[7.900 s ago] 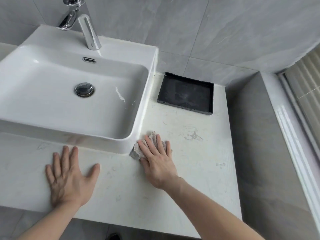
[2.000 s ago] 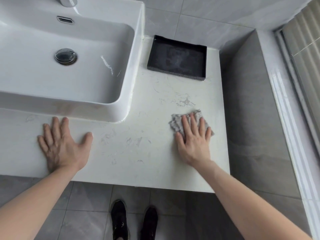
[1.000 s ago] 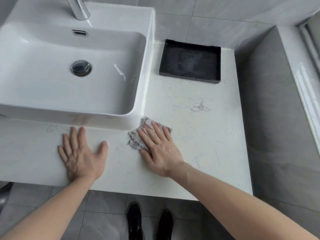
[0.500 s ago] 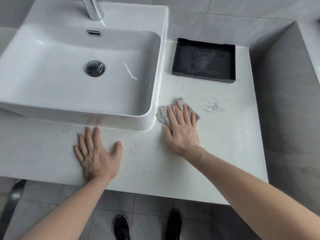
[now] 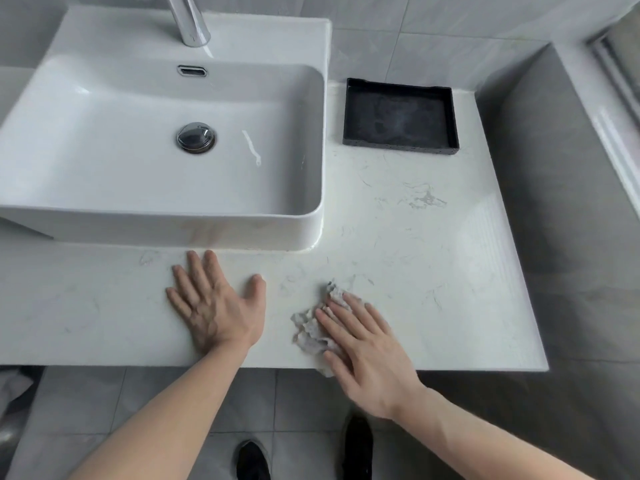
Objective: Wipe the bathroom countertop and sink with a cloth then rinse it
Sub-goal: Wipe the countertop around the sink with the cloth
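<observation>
Pressing the cloth (image 5: pixel 313 329) flat, right hand (image 5: pixel 369 355); left hand (image 5: pixel 216 306) splayed on countertop (image 5: pixel 433 271).

Soft, even daylight fills the view, brightest toward two o'clock, with glare streaks inside the sink (image 5: pixel 62 140), faint shadows under it, straight edges bowing outward, and slight overall softness.

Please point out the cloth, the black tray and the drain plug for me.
cloth (image 5: pixel 309 330), head view, on its bare crumpled left part.
black tray (image 5: pixel 398 117), head view, on its floor.
drain plug (image 5: pixel 195 137), head view, on its chrome cap.
</observation>
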`<state>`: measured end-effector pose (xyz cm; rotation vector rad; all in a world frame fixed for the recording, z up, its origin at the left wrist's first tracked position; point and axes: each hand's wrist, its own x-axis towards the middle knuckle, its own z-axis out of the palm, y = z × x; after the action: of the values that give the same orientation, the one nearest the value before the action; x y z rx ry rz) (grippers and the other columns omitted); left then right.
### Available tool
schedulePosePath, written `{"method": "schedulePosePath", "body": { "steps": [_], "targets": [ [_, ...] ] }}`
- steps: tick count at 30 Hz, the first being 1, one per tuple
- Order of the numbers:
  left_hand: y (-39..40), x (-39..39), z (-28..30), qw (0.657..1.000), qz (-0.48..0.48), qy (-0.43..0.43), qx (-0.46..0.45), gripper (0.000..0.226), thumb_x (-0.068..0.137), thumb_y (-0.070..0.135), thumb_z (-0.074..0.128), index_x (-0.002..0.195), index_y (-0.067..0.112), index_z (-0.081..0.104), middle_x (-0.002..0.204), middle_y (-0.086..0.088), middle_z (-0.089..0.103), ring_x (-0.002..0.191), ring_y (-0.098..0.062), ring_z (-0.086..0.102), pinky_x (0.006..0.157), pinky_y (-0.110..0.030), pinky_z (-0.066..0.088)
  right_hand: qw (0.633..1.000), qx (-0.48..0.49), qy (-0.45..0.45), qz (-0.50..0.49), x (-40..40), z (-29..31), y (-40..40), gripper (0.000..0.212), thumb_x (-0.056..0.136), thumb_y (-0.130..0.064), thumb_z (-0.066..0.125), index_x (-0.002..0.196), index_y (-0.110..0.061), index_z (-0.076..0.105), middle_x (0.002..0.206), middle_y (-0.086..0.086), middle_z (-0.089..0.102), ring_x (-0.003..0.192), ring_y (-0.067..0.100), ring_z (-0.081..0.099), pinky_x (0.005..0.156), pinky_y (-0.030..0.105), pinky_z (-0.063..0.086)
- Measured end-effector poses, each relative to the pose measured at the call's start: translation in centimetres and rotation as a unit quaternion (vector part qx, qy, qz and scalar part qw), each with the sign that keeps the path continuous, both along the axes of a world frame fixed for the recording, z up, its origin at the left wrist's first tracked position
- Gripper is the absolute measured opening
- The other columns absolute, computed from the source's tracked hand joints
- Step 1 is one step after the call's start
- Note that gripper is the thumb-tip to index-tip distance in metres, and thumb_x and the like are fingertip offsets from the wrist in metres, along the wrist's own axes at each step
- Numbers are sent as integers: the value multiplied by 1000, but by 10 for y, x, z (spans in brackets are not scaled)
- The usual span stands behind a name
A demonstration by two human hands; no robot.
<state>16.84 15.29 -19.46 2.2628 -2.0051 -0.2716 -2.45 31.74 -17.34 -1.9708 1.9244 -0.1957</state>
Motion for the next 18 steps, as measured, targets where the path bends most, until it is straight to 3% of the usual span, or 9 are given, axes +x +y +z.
{"method": "schedulePosePath", "body": {
  "steps": [3,6,10,13,18],
  "targets": [
    [0,2,2,1000,-9,11,10,92,82,66,41,157,17,22,169,-8,12,155,-31,3,123,-57,4,992,-2,57,-116,-50,-6,-20,66,106,-61,24,165,-36,10,173,-11,5,159,11,-10,128,51,5],
    [1,6,3,999,-23,31,16,93,81,65,40,158,17,21,169,-7,10,156,-31,0,124,-56,2,966,14,59,-250,-80,-15,-43,68,105,-61,23,165,-34,6,173,-9,1,159,14,-12,128,52,-3],
    [0,23,5,994,-69,76,29,89,80,62,34,158,20,25,170,-4,8,156,-29,-4,124,-53,-3,933,12,44,-357,-45,-24,-68,69,104,-54,23,165,-29,4,174,-4,-1,159,22,-15,128,53,-6],
    [1,53,8,981,-144,126,42,76,85,53,34,156,27,30,169,5,10,156,-21,-4,125,-44,-4,939,3,38,-342,7,-22,-80,69,104,-52,25,166,-28,6,174,-2,-1,159,25,-12,128,51,-5],
    [-7,134,13,953,-288,97,3,61,89,45,38,146,25,50,163,4,31,151,-19,24,122,-41,22,974,-22,16,-223,126,-15,-88,68,103,-48,29,165,-26,14,174,-1,4,159,23,-13,128,47,-6]
  ]
}}
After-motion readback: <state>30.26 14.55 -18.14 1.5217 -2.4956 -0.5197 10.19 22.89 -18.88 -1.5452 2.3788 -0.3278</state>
